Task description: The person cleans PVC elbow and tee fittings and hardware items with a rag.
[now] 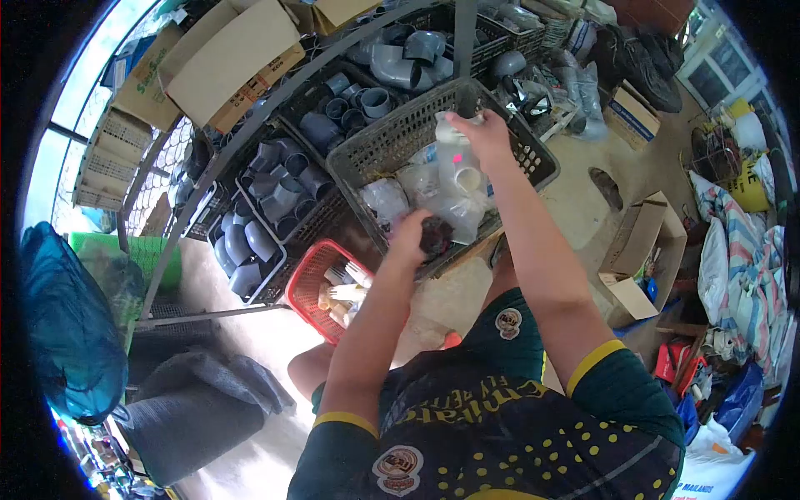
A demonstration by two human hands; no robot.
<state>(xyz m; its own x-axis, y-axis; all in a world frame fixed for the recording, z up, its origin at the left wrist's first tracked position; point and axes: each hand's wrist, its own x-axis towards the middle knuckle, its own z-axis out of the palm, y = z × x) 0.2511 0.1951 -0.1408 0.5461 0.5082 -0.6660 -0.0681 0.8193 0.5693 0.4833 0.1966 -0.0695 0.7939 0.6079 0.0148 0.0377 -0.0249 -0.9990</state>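
Note:
Over a black plastic crate, my right hand grips the top of a clear plastic bag with white, pipe-like pieces inside. My left hand is closed at the crate's near side, by a dark, bundled item next to the bag's lower end. What its fingers hold is partly hidden. Other clear bags with pale contents lie in the crate, to the left of the bag in my right hand.
A red basket with white pieces stands left of my legs. Crates of grey pipe fittings fill the rack behind. An open cardboard box sits on the floor at right; a rolled grey mesh lies at lower left.

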